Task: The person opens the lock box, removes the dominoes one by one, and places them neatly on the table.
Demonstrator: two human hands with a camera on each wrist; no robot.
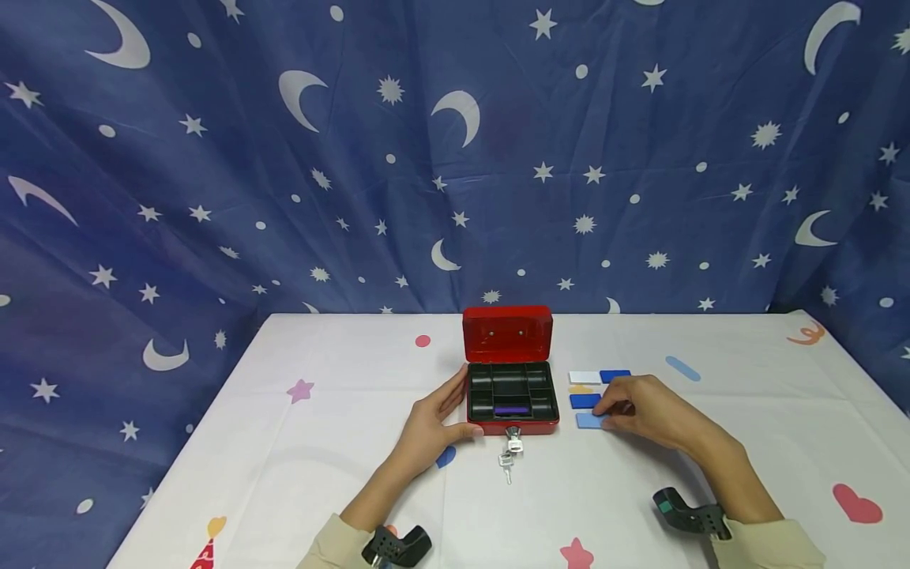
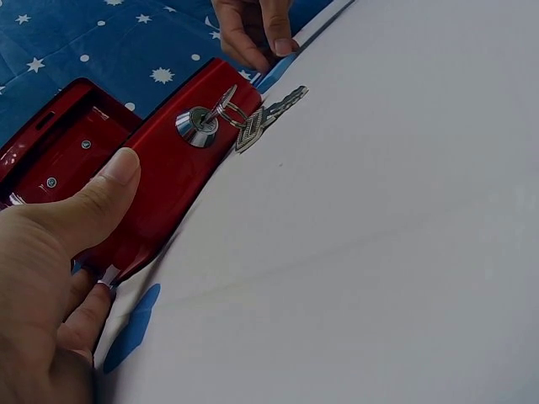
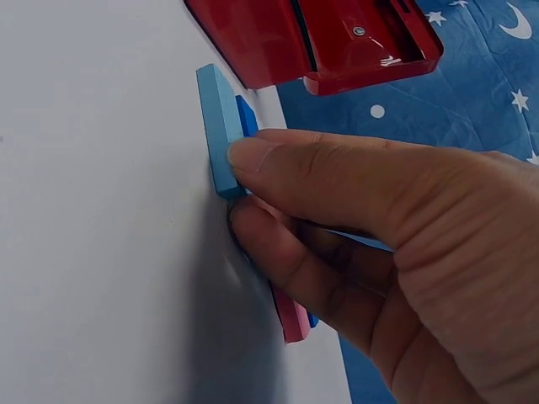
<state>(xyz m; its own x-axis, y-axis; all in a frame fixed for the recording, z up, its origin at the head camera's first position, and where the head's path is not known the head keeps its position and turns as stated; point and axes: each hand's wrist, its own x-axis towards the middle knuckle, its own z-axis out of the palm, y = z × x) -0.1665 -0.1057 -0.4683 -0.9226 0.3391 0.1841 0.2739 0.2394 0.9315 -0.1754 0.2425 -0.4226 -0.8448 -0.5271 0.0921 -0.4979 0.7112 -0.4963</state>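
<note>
A red cash box (image 1: 522,428) stands with its lid (image 1: 508,348) raised. Its black tray (image 1: 510,382) has several compartments, and a purple-blue strip (image 1: 511,410) lies in the front middle one. My left hand (image 1: 432,416) holds the box's front left corner, thumb on the front face and fingers along the left side. Right of the box, my right hand (image 1: 643,405) pinches a light blue rectangular block (image 3: 219,126) by its near end, between thumb and fingers. Close by are a blue block (image 1: 585,401), a white block (image 1: 584,378), another blue block (image 1: 614,375) and a pink block (image 3: 290,318).
Keys (image 2: 253,126) hang from the lock (image 2: 197,128) on the box front, over the cloth. A white tablecloth (image 1: 341,458) with printed coloured shapes covers the table. Behind its far edge hangs a blue curtain (image 1: 498,205) with moons and stars.
</note>
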